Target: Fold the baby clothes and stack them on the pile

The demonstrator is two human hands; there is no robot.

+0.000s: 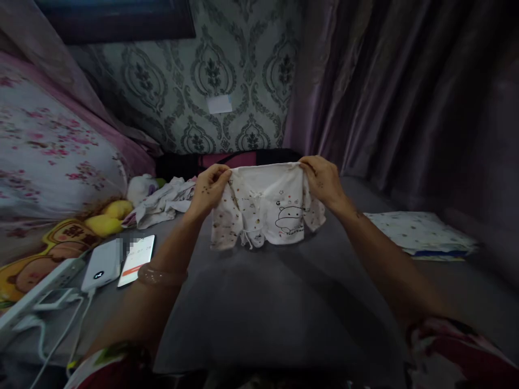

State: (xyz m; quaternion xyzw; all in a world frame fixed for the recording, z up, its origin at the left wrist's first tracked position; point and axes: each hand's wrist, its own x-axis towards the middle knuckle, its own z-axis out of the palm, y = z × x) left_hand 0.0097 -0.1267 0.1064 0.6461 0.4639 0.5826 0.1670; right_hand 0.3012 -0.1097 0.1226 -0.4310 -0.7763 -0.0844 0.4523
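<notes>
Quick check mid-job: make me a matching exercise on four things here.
1. Small white printed cloth top
2. White rectangular power bank
3. Folded white patterned cloth
4. Crumpled white cloth heap

A. Lying flat, far right
B. Cabled, beside a lit rectangular phone
C. Bunched up, left of centre
D. Held up by left hand and right hand

Pairs: 1-D, 2-B, 3-A, 4-C

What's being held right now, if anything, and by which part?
A shirt, by its shoulders: the left grip pinches one end of the top edge, the right grip the other.
</notes>
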